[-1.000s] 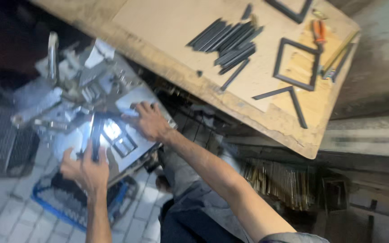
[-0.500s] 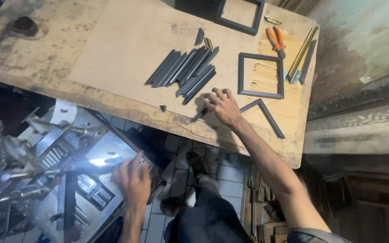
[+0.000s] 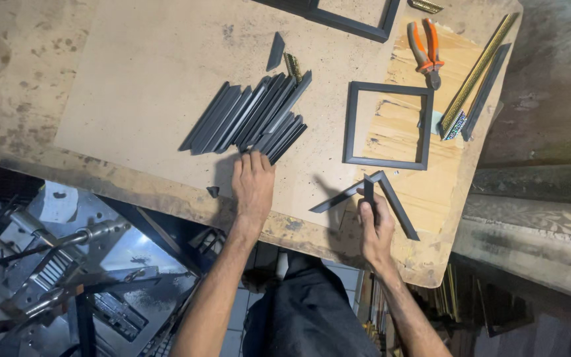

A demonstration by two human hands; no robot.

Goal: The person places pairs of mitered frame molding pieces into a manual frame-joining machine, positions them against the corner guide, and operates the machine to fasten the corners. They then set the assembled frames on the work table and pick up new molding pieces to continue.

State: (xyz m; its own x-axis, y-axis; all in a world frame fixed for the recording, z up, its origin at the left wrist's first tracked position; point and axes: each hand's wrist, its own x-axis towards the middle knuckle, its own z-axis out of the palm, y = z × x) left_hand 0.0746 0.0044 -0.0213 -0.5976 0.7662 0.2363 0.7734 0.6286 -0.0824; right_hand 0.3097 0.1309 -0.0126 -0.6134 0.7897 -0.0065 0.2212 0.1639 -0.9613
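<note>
A row of several dark grey mitred frame strips lies on the wooden workbench. My left hand rests flat at the near end of that row, fingertips touching the nearest strips. My right hand grips a short dark strip upright, beside an L-shaped joined corner piece near the bench's front edge. An assembled dark square frame lies just beyond that corner piece.
Orange-handled pliers and long gold and dark moulding strips lie at the far right. Another dark frame sits at the top edge. A metal clamping machine stands low to the left, below the bench.
The view swung from the metal machine up to the bench. My left hand left the machine and landed on the strips; my right hand moved right and took hold of a short strip.
</note>
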